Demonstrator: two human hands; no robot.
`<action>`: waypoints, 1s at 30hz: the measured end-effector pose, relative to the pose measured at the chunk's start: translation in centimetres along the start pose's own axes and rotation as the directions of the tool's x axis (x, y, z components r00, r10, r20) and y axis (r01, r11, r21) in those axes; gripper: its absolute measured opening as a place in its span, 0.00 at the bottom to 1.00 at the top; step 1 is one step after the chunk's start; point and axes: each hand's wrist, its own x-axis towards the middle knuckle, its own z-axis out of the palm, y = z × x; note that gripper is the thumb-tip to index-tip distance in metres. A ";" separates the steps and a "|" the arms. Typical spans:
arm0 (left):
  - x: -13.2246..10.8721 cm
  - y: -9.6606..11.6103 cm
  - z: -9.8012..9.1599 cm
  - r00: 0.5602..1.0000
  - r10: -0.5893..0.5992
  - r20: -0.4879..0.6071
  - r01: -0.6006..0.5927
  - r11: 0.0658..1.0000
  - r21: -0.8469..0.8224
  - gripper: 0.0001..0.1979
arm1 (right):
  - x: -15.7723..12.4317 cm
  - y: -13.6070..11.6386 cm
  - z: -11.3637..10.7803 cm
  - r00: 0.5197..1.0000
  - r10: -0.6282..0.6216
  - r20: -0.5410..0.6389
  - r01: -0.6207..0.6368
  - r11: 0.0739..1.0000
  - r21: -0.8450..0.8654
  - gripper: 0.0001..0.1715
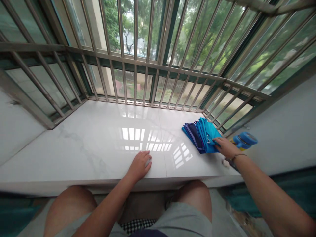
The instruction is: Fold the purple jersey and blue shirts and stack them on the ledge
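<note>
A folded stack of blue and purple pleated fabric (201, 135) lies at the right end of a white marble window sill (81, 148). My right hand (226, 147) rests flat-fingered on the stack's right side, with its fingertips on the blue cloth and no visible grip. A thin bracelet circles that wrist. My left hand (139, 166) lies palm down on the sill near its front edge, well apart from the fabric. Its fingers hold nothing that I can make out.
A blue and yellow cylindrical object (244, 140) stands beyond my right hand, and a small white lump (225, 162) lies near that wrist. Metal window bars (135, 69) and glass close off the sill's far side, with a white wall (283, 141) at right.
</note>
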 end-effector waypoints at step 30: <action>0.5 0.9 0.7 0.983 -0.121 0.138 0.088 0.971 0.224 0.27 | 8.8 -3.0 7.6 0.827 0.562 -0.021 -0.555 0.821 0.133 0.46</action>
